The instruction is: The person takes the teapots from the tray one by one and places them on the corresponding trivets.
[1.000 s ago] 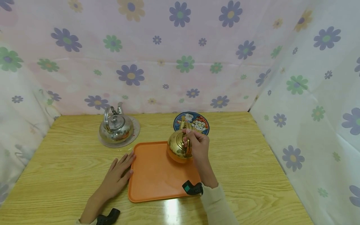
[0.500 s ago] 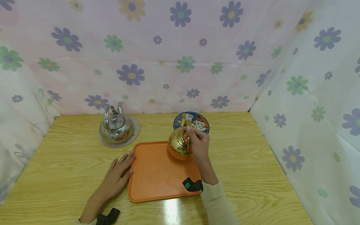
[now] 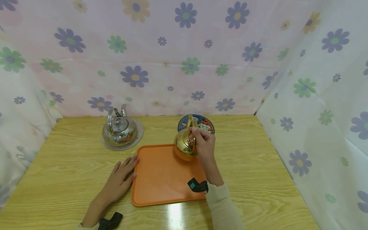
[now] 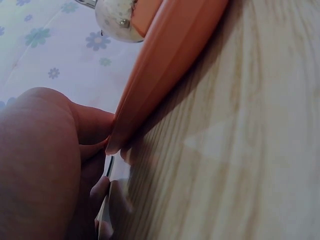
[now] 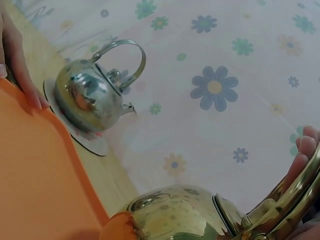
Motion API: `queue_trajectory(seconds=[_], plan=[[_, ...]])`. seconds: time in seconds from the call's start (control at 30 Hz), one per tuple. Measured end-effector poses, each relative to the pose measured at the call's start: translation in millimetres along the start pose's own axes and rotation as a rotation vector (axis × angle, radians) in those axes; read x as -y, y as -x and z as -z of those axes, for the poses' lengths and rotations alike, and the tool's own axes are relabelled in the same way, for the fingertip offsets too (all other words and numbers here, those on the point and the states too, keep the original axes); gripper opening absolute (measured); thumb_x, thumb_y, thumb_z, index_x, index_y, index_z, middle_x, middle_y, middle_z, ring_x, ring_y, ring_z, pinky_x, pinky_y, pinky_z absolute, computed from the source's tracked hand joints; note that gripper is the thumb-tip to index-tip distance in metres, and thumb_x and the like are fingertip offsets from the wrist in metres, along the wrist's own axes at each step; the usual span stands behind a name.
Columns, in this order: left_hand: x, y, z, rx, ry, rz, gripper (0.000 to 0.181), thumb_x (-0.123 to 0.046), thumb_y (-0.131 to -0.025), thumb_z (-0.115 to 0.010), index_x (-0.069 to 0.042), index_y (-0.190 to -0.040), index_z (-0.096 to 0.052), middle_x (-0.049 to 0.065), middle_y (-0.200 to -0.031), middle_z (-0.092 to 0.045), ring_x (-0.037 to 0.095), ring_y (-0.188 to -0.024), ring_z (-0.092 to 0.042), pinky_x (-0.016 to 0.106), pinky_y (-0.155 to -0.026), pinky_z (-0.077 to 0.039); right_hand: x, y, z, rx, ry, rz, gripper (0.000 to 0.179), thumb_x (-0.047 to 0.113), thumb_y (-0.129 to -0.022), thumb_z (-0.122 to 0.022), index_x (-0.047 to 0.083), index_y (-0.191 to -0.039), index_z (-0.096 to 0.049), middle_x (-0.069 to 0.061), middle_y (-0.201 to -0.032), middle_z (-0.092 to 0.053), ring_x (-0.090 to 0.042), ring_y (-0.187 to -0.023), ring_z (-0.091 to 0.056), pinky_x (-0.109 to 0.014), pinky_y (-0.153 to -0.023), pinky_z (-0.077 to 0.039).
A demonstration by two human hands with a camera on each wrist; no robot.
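My right hand (image 3: 204, 140) grips the handle of a shiny gold teapot (image 3: 182, 143), which overlaps the far right part of an orange tray (image 3: 161, 179) in the head view. In the right wrist view, curled fingers (image 5: 306, 146) wrap the gold handle, and the orange tray is mirrored in the pot's belly. My left hand (image 3: 120, 177) lies at the tray's left edge, fingers extended, fingertips right at the rim. The left wrist view has its thumb at the tray's side wall (image 4: 165, 65). A silver teapot (image 3: 120, 131) stands on a round pale mat (image 3: 140, 129) at the back left.
Behind the gold teapot lies a round blue mat (image 3: 208, 123) with cartoon figures. Wood-grain tabletop (image 3: 253, 179) surrounds the tray. Flowered cloth (image 3: 161, 95) hangs along the back and both sides. Black wrist cameras (image 3: 198, 186) sit on both wrists.
The gold teapot in my right hand has moved slightly away from me and a little to the right, toward the blue mat. My left hand has stayed at the tray's edge.
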State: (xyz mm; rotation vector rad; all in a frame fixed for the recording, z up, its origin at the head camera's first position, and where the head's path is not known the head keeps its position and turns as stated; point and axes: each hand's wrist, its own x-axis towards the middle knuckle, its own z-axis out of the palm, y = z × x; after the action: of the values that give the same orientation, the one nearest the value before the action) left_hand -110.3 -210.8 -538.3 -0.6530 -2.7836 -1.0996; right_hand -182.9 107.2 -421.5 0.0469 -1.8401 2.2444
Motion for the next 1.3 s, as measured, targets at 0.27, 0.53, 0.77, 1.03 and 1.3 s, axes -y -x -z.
queue_trajectory(seconds=[0.27,0.53,0.77,1.03,1.3], plan=[[-3.1,-0.3,0.9,-0.007,0.012,-0.003,0.053,-0.019,-0.105,-0.056,-0.007,-0.155,-0.044,0.016,-0.162,-0.036,0.050,-0.146,-0.033,0.059,-0.125,-0.006,0.0,-4.4,2.8,0.018,0.004,0.000,0.038,0.013,-0.103,-0.060,-0.024,-0.109,-0.066,0.001,-0.068,-0.067,-0.009,-0.058,-0.058,-0.019,-0.058,-0.054],[0.7,-1.1,-0.3,-0.006,0.005,0.002,0.053,-0.020,-0.106,-0.055,-0.008,-0.156,-0.042,0.016,-0.163,-0.035,0.049,-0.147,-0.032,0.054,-0.126,-0.003,-2.3,-13.1,6.2,0.052,0.021,0.013,0.039,0.014,-0.104,-0.060,-0.024,-0.109,-0.066,-0.003,-0.069,-0.066,-0.009,-0.056,-0.057,-0.019,-0.057,-0.053],[2.9,1.1,-1.4,-0.029,-0.005,-0.007,0.053,-0.019,-0.105,-0.056,-0.009,-0.155,-0.043,0.016,-0.162,-0.038,0.042,-0.149,-0.032,0.044,-0.128,0.000,-4.6,-18.4,8.4,0.040,0.031,0.024,0.035,0.012,-0.103,-0.061,-0.021,-0.101,-0.070,-0.018,-0.085,-0.073,-0.010,-0.057,-0.058,-0.020,-0.057,-0.054],[0.0,1.1,-2.1,-0.039,-0.004,-0.008,0.053,-0.018,-0.104,-0.057,-0.008,-0.155,-0.044,0.017,-0.161,-0.039,0.045,-0.147,-0.035,0.050,-0.127,-0.003,-5.6,-22.2,11.1,0.061,0.047,0.032,0.036,0.013,-0.103,-0.061,-0.022,-0.103,-0.069,-0.028,-0.088,-0.069,-0.011,-0.058,-0.058,-0.019,-0.057,-0.053],[-2.6,0.3,-0.6,-0.041,-0.003,-0.008,0.052,-0.018,-0.104,-0.057,-0.007,-0.154,-0.045,0.016,-0.161,-0.038,0.047,-0.145,-0.035,0.045,-0.128,-0.001,-3.3,-25.1,11.1,0.081,0.059,0.032,0.033,0.016,-0.103,-0.062,-0.014,-0.108,-0.073,-0.001,-0.070,-0.066,-0.011,-0.056,-0.058,-0.020,-0.057,-0.053]])
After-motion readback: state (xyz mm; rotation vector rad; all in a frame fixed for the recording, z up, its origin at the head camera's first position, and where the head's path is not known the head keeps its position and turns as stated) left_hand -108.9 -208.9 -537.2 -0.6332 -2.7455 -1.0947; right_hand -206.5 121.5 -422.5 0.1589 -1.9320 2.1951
